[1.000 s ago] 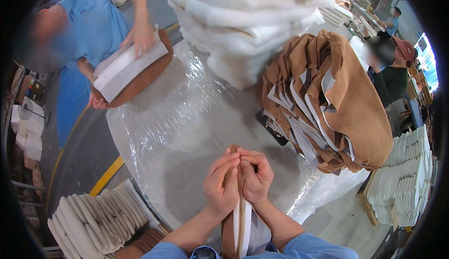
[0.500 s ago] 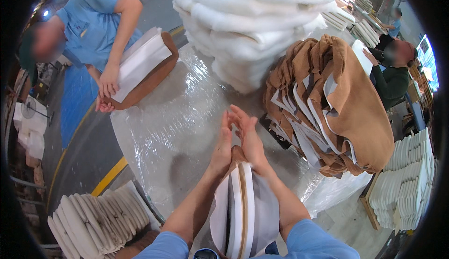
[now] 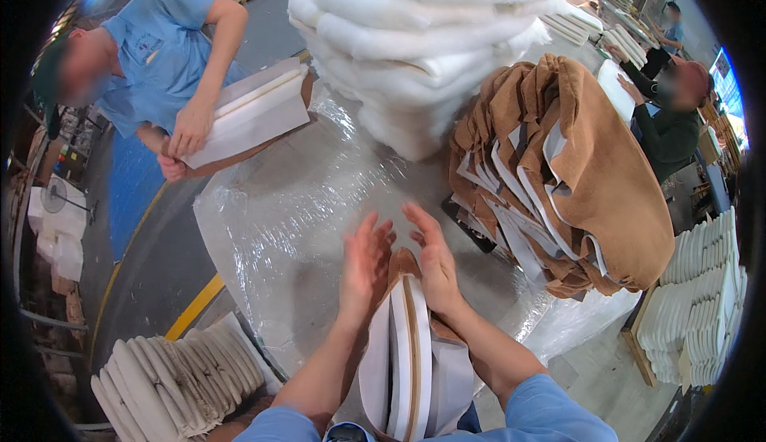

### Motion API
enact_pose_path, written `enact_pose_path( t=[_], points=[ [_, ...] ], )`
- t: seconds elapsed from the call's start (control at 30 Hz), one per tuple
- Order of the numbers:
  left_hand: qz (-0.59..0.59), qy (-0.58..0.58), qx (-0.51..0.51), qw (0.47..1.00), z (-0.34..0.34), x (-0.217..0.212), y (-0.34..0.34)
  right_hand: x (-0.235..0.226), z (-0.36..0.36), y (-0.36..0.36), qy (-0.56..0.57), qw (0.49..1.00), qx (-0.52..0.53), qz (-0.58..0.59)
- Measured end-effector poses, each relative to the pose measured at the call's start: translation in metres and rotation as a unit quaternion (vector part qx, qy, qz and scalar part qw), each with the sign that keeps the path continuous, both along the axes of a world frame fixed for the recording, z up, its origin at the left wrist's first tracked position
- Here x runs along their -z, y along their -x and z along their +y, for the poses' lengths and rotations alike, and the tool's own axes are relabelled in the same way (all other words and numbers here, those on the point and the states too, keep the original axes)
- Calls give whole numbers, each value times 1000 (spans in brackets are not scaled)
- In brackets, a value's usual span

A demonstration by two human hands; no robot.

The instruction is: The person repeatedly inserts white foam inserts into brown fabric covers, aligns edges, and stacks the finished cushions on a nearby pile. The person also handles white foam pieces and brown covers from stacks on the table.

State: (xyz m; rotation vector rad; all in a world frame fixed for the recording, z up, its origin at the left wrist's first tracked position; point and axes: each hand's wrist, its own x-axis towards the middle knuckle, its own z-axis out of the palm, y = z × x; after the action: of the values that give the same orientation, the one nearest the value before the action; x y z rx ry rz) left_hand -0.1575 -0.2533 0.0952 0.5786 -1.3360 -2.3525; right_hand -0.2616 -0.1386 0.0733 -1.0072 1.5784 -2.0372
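Head view: the left hand (image 3: 365, 260) and right hand (image 3: 435, 257) stand open, fingers straight, palms facing each other, pressed flat against the two sides of a brown cover (image 3: 401, 265) with white pads (image 3: 407, 354) standing on edge in it. It sits at the near edge of the plastic-wrapped bench (image 3: 279, 226), against the person's chest. A pile of brown covers (image 3: 590, 179) lies to the right, white stuffing (image 3: 423, 43) stacked behind. Across the bench, a co-worker's hand (image 3: 191, 127) presses on another pad (image 3: 247, 115).
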Motion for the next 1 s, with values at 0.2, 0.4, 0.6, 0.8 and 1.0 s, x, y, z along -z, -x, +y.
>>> enact_pose_path(
  t=[0.2,0.4,0.6,0.8,1.0],
  points=[
    [-55,160,70,983,49,-49,-52,-26,28,-18,-61,996,9,-62],
    [-119,291,-60,948,58,-31,-40,-51,29,-19,-118,990,71,35],
    [-120,430,-144,883,68,-22,-32,-15,14,-43,-23,981,184,61],
    [-116,421,-157,886,69,-27,-26,-7,11,-46,6,976,212,44],
    [-59,481,-144,863,61,-22,-29,-8,16,-50,28,974,219,42]
  ],
)
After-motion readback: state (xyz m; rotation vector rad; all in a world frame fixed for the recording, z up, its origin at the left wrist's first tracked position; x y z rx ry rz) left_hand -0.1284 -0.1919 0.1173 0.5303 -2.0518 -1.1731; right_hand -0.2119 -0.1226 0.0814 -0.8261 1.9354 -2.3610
